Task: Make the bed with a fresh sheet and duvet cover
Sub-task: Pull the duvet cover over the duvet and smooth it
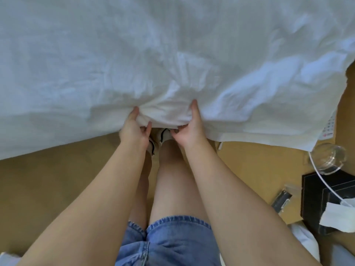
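A wrinkled white duvet cover (172, 54) fills the upper half of the view, spread over the bed, and its near edge hangs down in front of me. My left hand (133, 127) grips that edge with the thumb on top and the fingers curled underneath. My right hand (189, 127) grips the same edge a short way to the right, in the same hold. The cloth bunches into folds between the two hands. The bed under the cover is hidden.
Tan floor (57, 179) lies below the hanging edge, with my legs and shoes between the hands. At the right stand a clear glass (328, 156), a black tissue box (326, 198) with a white tissue, a white cable and a small dark packet.
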`<state>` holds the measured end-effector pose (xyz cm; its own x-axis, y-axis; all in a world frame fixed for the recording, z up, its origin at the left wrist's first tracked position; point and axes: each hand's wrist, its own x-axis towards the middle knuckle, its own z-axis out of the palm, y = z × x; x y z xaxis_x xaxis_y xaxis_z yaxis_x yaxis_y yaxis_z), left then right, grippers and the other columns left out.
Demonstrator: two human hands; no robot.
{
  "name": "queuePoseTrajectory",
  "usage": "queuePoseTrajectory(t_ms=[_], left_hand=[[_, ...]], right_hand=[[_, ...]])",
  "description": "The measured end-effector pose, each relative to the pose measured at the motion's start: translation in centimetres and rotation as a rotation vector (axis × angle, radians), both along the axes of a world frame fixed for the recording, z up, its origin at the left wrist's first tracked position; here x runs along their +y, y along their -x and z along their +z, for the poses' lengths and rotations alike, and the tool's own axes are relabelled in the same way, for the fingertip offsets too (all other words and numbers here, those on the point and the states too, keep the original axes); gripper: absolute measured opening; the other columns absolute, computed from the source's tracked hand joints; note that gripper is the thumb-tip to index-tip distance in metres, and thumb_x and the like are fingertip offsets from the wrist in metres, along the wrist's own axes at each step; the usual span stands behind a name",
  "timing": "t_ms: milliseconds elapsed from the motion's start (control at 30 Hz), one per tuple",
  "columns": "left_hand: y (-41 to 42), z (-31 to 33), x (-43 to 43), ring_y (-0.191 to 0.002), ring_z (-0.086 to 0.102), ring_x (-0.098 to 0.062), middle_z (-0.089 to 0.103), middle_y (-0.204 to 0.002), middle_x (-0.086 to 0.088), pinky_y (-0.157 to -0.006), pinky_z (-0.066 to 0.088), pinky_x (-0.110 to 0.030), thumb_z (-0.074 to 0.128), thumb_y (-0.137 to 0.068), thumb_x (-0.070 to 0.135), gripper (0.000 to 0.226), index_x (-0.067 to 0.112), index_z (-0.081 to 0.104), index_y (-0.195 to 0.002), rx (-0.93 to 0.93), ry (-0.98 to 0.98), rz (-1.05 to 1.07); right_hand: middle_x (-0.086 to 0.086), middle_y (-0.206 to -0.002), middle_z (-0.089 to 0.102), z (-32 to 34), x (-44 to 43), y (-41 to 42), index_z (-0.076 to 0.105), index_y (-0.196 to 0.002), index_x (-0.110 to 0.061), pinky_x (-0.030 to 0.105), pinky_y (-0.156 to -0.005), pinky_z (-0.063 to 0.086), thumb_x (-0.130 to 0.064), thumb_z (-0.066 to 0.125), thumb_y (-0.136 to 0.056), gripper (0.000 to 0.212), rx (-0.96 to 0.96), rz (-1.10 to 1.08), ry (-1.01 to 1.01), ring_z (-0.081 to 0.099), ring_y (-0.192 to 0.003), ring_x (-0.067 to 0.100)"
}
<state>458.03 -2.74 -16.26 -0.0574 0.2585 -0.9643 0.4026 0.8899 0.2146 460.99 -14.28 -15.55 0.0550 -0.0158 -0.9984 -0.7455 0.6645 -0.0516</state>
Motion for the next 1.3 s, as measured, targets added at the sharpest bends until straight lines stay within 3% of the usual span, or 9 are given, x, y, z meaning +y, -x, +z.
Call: queuePoseTrajectory(t_ms=[133,300,533,700,833,933,1067,1200,1300], left_hand=[[2.1,2.6,0.2,-0.038,0.046,-0.004,0.049,-0.059,0.000,-0.038,0.039,-0.014,0.068,-0.086,0.032,0.023,0.012,0.056,-0.081,0.042,-0.083,-0.377],[5.9,7.3,0.9,-0.032,0.037,-0.004,0.042,-0.053,-0.001,-0.036,0.036,-0.015,0.066,-0.088,0.029,0.030,0.009,0.053,-0.069,-0.053,-0.123,-0.568],[3.0,13.0,3.7,-0.037,0.044,-0.011,0.042,-0.037,-0.001,-0.044,0.041,-0.014,0.062,-0.089,0.031,0.049,0.004,0.046,-0.051,-0.333,-0.262,-0.699],[-2.9,6.7,7.5,-0.056,0.056,-0.006,0.060,-0.063,0.004,-0.054,0.040,-0.017,0.049,-0.098,0.023,0.024,0.016,0.054,-0.075,-0.342,-0.224,-0.530],[-2.2,1.9,9.5,-0.059,0.056,-0.007,0.062,-0.068,0.003,-0.052,0.038,-0.019,0.049,-0.098,0.022,0.011,0.018,0.045,-0.108,-0.257,-0.083,-0.511],[-0.1,1.2,10.2,-0.065,0.058,-0.006,0.064,-0.075,0.006,-0.057,0.041,-0.021,0.050,-0.096,0.020,0.007,0.018,0.056,-0.094,-0.229,-0.118,-0.538],[2.6,0.3,10.6,-0.064,0.055,-0.007,0.062,-0.075,0.006,-0.058,0.039,-0.022,0.053,-0.092,0.022,0.010,0.021,0.057,-0.083,-0.113,-0.184,-0.433],[3.9,0.1,10.1,-0.064,0.051,-0.012,0.057,-0.082,0.003,-0.055,0.044,-0.024,0.069,-0.081,0.042,0.029,0.017,0.057,-0.090,0.088,-0.121,-0.102],[3.9,0.0,11.1,-0.092,0.063,-0.018,0.063,-0.111,0.005,-0.086,0.053,-0.036,0.075,-0.064,0.062,0.076,0.020,0.052,-0.123,0.011,0.072,0.068]], right_hand=[[0.012,-0.109,0.068,-0.1,-0.4,-1.5,0.062,-0.104,-0.012,0.045,-0.086,0.054,-0.031,0.071,-0.084,0.028,-0.059,-0.042,0.168,0.067,-0.086,0.028],[0.001,-0.100,0.069,2.5,-1.8,3.1,0.063,-0.101,-0.016,0.023,-0.049,0.049,-0.038,0.075,-0.079,0.033,0.032,0.132,0.452,0.064,-0.073,0.017],[0.005,-0.093,0.072,6.3,0.1,-0.3,0.063,-0.111,-0.013,0.040,-0.070,0.059,-0.035,0.061,-0.091,0.030,-0.298,-0.100,0.335,0.070,-0.083,0.024],[0.005,-0.088,0.058,5.2,2.1,-0.8,0.056,-0.091,-0.010,0.029,-0.073,0.045,-0.040,0.049,-0.097,0.031,-0.372,-0.143,0.216,0.057,-0.082,0.018],[0.009,-0.117,0.055,2.2,5.1,3.8,0.055,-0.109,-0.010,0.036,-0.093,0.038,-0.050,0.052,-0.091,0.044,-0.114,0.162,0.118,0.053,-0.109,0.022],[0.011,-0.135,0.046,0.8,7.5,4.7,0.043,-0.134,-0.009,0.040,-0.104,0.033,-0.054,0.054,-0.088,0.065,-0.051,0.204,0.046,0.040,-0.132,0.025],[0.009,-0.127,0.056,-1.4,10.2,2.6,0.049,-0.131,-0.016,0.045,-0.098,0.044,-0.047,0.067,-0.082,0.061,-0.082,0.203,0.003,0.053,-0.118,0.030],[0.011,-0.126,0.061,-2.6,12.0,1.0,0.056,-0.128,-0.019,0.056,-0.101,0.042,-0.046,0.067,-0.082,0.054,-0.136,0.021,-0.049,0.056,-0.115,0.035],[0.009,-0.122,0.064,-0.7,11.7,1.7,0.057,-0.127,-0.019,0.055,-0.100,0.043,-0.039,0.065,-0.087,0.046,-0.191,-0.041,0.035,0.060,-0.112,0.032]])
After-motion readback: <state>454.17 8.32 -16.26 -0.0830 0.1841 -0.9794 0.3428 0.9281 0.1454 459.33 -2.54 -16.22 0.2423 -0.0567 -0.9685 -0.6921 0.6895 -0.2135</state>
